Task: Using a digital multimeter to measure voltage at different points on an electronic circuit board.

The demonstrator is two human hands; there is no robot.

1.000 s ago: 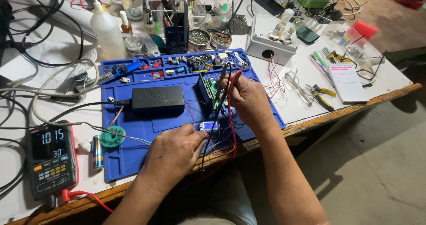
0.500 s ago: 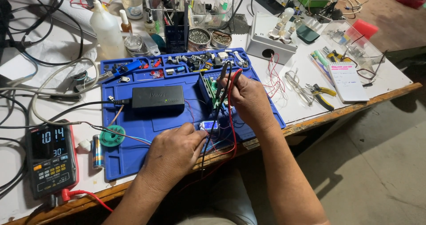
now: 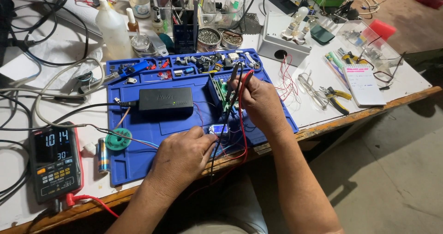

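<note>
— Probes (image 3: 237, 84), one red and one black, sit pinched together in the right hand (image 3: 260, 102), tips on the green circuit board (image 3: 220, 92) standing on the blue mat (image 3: 138, 158).

— And the left hand (image 3: 182, 158)?

— Its fingers are curled down on a small lit module (image 3: 220, 130) at the mat's near edge. The meter (image 3: 54, 160) lies well to the left.

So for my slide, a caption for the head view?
Right hand holds two probes on a circuit board; left hand steadies.
</note>
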